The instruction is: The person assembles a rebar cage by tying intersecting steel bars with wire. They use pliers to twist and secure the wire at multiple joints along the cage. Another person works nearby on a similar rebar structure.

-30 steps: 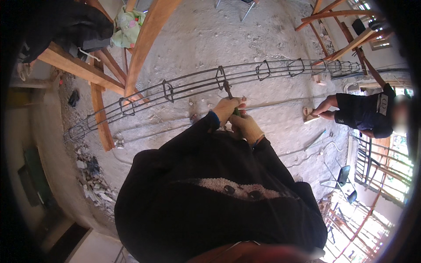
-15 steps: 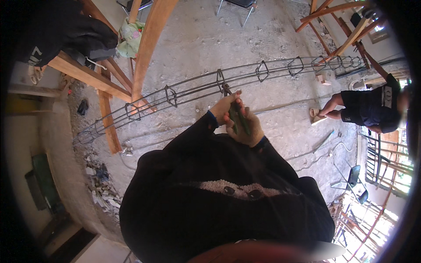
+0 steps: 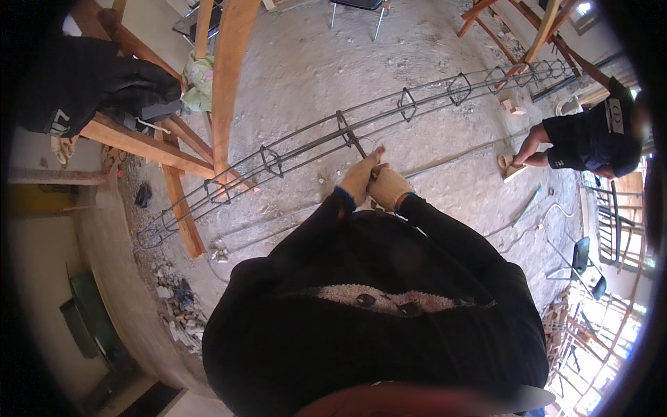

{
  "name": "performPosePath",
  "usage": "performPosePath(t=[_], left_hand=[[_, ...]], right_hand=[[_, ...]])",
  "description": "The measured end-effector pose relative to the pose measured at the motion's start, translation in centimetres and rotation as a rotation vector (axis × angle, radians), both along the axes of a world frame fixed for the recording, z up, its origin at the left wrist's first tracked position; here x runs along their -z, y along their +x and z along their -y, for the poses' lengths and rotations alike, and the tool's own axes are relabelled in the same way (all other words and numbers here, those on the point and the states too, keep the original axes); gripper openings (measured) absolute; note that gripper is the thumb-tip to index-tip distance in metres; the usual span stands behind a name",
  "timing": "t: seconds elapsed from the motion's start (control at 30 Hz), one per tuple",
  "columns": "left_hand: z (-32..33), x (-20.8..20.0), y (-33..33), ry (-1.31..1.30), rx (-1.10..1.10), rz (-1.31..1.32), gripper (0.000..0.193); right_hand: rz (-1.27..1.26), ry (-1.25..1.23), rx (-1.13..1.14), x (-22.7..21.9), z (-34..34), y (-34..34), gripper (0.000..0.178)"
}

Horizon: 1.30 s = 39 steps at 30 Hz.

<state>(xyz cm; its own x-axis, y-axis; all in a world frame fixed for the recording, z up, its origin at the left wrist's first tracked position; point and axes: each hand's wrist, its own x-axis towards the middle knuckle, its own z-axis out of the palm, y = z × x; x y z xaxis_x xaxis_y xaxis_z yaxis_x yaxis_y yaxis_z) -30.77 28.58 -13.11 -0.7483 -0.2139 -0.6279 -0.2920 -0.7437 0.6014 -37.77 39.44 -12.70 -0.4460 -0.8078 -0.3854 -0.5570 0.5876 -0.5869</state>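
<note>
A long cage of thin steel rebar (image 3: 306, 148) with square stirrups stretches across in front of me. My right hand (image 3: 388, 189), in a cream glove with a blue cuff, is closed round the pliers (image 3: 358, 147), and their handles are mostly hidden. Their dark jaws reach up to a stirrup (image 3: 342, 128) near the middle of the cage. Against the right hand is my left hand (image 3: 356, 179), also gloved, with its fingers curled at the pliers; exactly what its fingertips grip is hidden.
Wooden trestle legs (image 3: 231, 76) prop the cage at left, with dark clothing (image 3: 132, 83) draped over the timber. Another person (image 3: 590, 135) stands at the right by the cage's far end. Rubble (image 3: 182, 306) lies at lower left; a folding chair (image 3: 580, 256) stands at right.
My hands have turned and drawn together, covering the green plier handles that showed spread before. The jaws stay near the same stirrup. The whole view has tilted slightly.
</note>
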Motion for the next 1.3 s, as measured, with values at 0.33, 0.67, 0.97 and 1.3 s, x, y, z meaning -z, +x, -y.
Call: performPosePath(t=[0.33,0.67,0.97,1.3], left_hand=[[2.0,1.1,-0.9,0.348,-0.006,-0.304,0.026],[1.4,0.0,0.6,0.39,0.003,-0.289,0.033],[0.9,-0.1,-1.7,-0.109,0.069,0.095,0.03],[2.8,0.1,0.3,0.28,-0.019,-0.217,0.033]], right_hand=[[1.23,-0.548,0.334,-1.5,-4.6,0.1,0.071],[1.841,-0.388,0.533,-4.0,-3.0,0.2,0.043],[0.271,0.064,0.1,-5.1,-1.5,-1.2,0.032],[1.055,-0.944,0.076,0.1,-2.2,0.7,0.046]])
